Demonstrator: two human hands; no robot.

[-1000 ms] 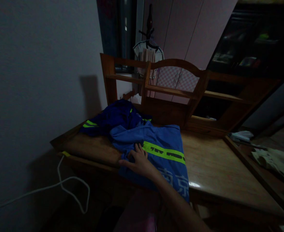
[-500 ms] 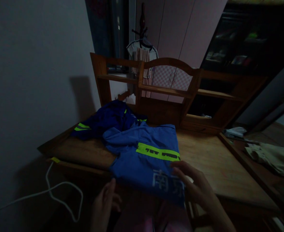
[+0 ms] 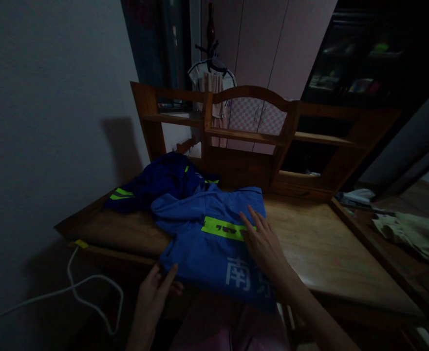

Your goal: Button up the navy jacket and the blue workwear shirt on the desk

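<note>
A blue work jacket [image 3: 195, 248] with a bright yellow-green strip and white printed characters lies on the wooden desk, its lower part over the front edge. My right hand [image 3: 261, 241] rests on the jacket's right side, fingers spread across the end of the strip. At the jacket's lower left corner is my left hand [image 3: 154, 295], its thumb against the cloth and its fingers parted, some below the edge. Behind the jacket on the left lies a crumpled dark blue garment [image 3: 163, 180] with yellow-green bands.
The wooden desk [image 3: 309, 239] has a shelf unit [image 3: 251, 137] along its back. A white cable [image 3: 101, 277] hangs at the left front near a yellow tag [image 3: 80, 243]. Pale folded cloth [image 3: 411, 236] lies on a surface to the right. A wall [image 3: 53, 122] closes the left side.
My right hand has moved up and left from the jacket's lower right onto the strip. My left hand has come up slightly to the lower left corner of the cloth.
</note>
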